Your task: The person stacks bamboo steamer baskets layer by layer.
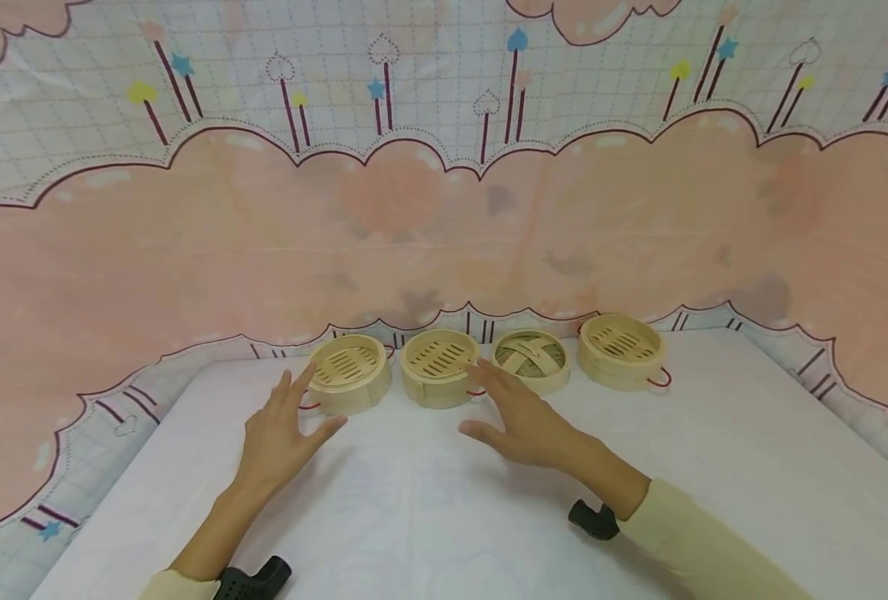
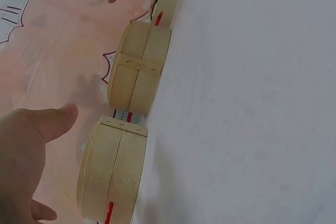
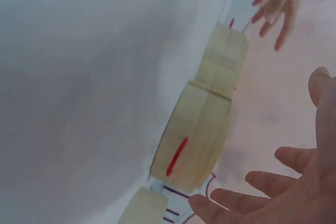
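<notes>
Several small round bamboo steamers stand in a row along the far side of the white table. My left hand (image 1: 281, 433) hovers in front of the leftmost steamer (image 1: 350, 367), fingers spread and holding nothing. My right hand (image 1: 522, 421) is raised with spread fingers, its fingertips overlapping the right edge of the second steamer (image 1: 438, 367) in the head view. Right of that sits a lower piece with a woven crisscross top (image 1: 531, 357). At the right end is another slatted steamer (image 1: 621, 350) with a red loop. The left wrist view shows the leftmost steamer's side (image 2: 113, 169) beside my thumb.
A white cloth-covered table (image 1: 414, 508) spreads in front of the row. Behind it hangs a printed pink and white backdrop (image 1: 444, 233). Black wrist devices (image 1: 252, 579) are strapped at both wrists.
</notes>
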